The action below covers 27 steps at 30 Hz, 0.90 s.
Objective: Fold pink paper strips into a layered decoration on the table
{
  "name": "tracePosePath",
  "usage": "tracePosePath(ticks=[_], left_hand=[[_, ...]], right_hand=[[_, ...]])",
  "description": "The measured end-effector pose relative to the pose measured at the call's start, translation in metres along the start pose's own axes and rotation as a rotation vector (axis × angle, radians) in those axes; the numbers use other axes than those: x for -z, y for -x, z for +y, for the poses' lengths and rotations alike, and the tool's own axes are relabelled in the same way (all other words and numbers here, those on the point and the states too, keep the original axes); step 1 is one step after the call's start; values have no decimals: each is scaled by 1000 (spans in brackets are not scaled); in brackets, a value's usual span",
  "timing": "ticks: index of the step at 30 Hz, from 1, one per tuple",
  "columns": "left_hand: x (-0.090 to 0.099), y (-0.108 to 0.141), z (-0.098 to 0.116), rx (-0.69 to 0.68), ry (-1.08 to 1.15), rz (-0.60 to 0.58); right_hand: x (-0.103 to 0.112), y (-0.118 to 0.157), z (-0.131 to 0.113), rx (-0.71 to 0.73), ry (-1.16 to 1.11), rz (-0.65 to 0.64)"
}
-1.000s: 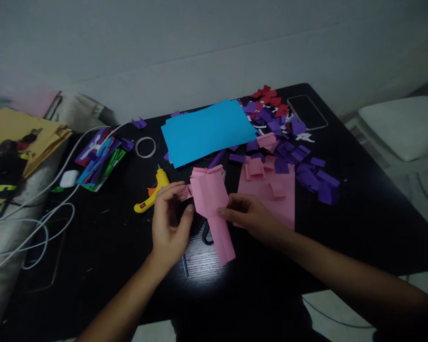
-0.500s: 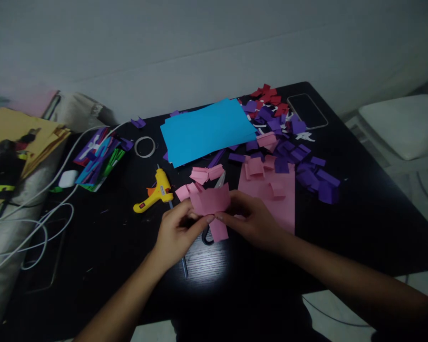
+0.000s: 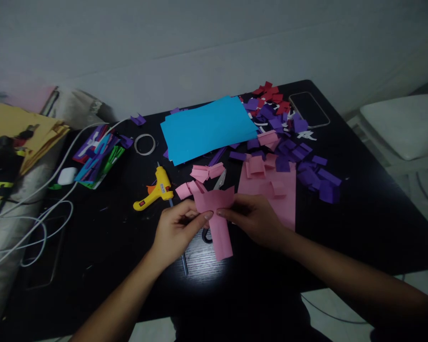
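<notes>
Between my two hands is a piece of pink paper [image 3: 221, 235], wide at the top and hanging as a narrow strip below. My left hand [image 3: 178, 230] pinches its left side with the thumb in front; my right hand [image 3: 255, 218] pinches the right side the same way. Partly hidden behind the paper lie scissors [image 3: 220, 180], their blades and a black handle showing. Small folded pink pieces [image 3: 201, 173] rest just beyond my hands. A pink sheet [image 3: 285, 206] with folded pink pieces on it lies beside my right hand.
Left of my hands is a yellow glue gun [image 3: 160, 187] with a glue stick [image 3: 184, 263] below it. Blue sheets [image 3: 207, 130] lie behind, near a tape roll [image 3: 144, 144]. Purple pieces [image 3: 306, 175], red pieces [image 3: 271, 92] and a phone [image 3: 309, 110] are at right; white cables [image 3: 44, 223] at left.
The pink paper has tilted so that more of its lower strip shows, reaching nearer to me. Both hands keep their pinch and have shifted only slightly.
</notes>
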<state>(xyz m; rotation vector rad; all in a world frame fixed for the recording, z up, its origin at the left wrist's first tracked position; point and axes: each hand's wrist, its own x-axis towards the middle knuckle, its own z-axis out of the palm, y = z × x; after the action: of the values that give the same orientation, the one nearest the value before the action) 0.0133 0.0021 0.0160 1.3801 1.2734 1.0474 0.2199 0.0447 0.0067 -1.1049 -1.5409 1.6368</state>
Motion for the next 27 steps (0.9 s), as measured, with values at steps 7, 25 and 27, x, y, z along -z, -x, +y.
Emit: tracePosePath(ticks=[7, 25, 27], left_hand=[[0, -2, 2, 49, 52, 0], [-3, -4, 2, 99, 63, 9], [-3, -5, 3, 101, 61, 20]], right_hand=[[0, 0, -1, -22, -71, -25], [0, -2, 4, -85, -158, -53], [1, -3, 3, -86, -186, -65]])
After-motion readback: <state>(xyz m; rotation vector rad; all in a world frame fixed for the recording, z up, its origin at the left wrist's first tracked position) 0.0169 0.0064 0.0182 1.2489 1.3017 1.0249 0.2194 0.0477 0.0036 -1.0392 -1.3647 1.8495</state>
